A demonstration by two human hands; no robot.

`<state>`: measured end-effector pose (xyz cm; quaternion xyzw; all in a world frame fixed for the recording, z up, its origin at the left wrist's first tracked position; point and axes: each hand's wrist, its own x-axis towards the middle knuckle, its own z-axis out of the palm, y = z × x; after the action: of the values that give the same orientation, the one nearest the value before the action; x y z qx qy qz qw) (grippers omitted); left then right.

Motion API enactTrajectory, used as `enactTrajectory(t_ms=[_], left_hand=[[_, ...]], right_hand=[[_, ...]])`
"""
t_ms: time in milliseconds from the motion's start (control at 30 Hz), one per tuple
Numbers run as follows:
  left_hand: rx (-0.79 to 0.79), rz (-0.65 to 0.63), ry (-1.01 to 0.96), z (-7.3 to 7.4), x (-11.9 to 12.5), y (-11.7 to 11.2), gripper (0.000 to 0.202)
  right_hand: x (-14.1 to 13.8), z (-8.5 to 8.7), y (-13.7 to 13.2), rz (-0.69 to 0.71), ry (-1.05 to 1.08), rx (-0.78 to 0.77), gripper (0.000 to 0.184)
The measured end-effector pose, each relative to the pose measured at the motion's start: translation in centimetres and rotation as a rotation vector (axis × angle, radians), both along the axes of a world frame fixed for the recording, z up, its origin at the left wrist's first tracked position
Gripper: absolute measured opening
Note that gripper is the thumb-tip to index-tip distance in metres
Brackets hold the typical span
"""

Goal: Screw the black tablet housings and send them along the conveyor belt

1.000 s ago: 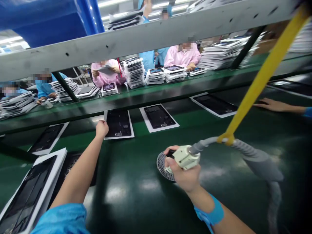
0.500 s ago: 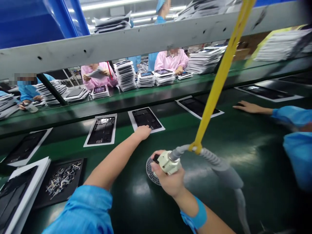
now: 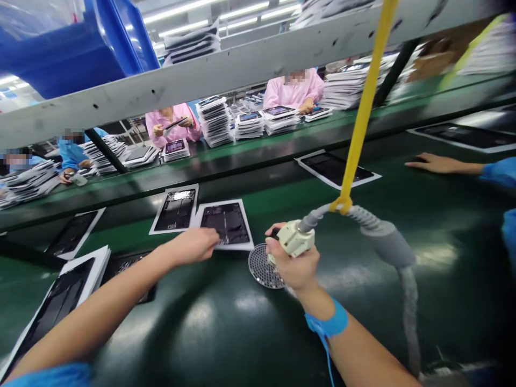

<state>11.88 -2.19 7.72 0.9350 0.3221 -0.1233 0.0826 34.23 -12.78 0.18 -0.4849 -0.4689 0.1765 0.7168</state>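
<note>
green conveyor belt (image 3: pixel 226 333), assembly hall, workers in pink behind stacked trays. left hand (image 3: pixel 195 244) reaches forward, fingers flat on the near edge of a white-framed panel (image 3: pixel 226 224), not closed round it. second panel (image 3: pixel 176 209) just beside, to its left. right hand (image 3: pixel 294 263) wrapped round a cream tool (image 3: pixel 295 239) on grey hose (image 3: pixel 382 236), hung from yellow strap (image 3: pixel 363 115), above round perforated disc (image 3: pixel 264 267)

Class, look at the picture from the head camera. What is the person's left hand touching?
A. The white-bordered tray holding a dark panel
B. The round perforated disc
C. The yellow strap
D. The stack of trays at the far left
A: the left hand rests its fingertips on the near edge of the white-bordered tray on the green belt, while the right hand grips the cream tool.
</note>
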Motion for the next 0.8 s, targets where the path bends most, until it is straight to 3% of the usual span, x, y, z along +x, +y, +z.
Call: enactTrajectory(t_ms=[100,233,333,400,467,533,667,733,800], left_hand=[[-0.074,-0.024,0.005,-0.2,-5.0,-7.8,0.021],[-0.173,-0.042,-0.049,-3.4,-6.8,-16.6,0.019],[-0.229,-0.131,-0.105,-6.3,-6.4,-20.7,0.015],[-0.246,-0.139,-0.140,-7.3,-6.7,-21.9,0.017],[-0.290,-0.074,-0.188,-7.2,-7.8,-21.8,0.020],[-0.280,0.106,-0.203,-6.5,-10.0,-20.0,0.025],[0.109,0.649,0.005,-5.0,-15.4,-13.6,0.033],[0.212,0.763,0.121,-5.0,-17.3,-10.6,0.030],[0.220,0.793,0.200,-5.5,-18.1,-8.7,0.030]], right_hand=[[0.1,0.1,0.2,-0.018,0.037,0.005,0.021],[-0.1,0.3,0.1,-0.039,0.066,-0.026,0.024],[-0.3,0.4,0.2,-0.071,0.053,-0.028,0.022],[-0.4,0.3,0.4,-0.068,0.029,-0.010,0.021],[-0.4,0.0,0.5,-0.063,0.009,-0.001,0.019],[-0.5,-0.3,0.5,-0.061,-0.002,-0.018,0.019],[-0.7,-0.5,0.3,-0.052,-0.018,-0.052,0.018],[-0.8,-0.3,0.3,-0.049,-0.013,-0.060,0.019],[-0.8,-0.1,0.5,-0.056,-0.007,-0.065,0.020]])
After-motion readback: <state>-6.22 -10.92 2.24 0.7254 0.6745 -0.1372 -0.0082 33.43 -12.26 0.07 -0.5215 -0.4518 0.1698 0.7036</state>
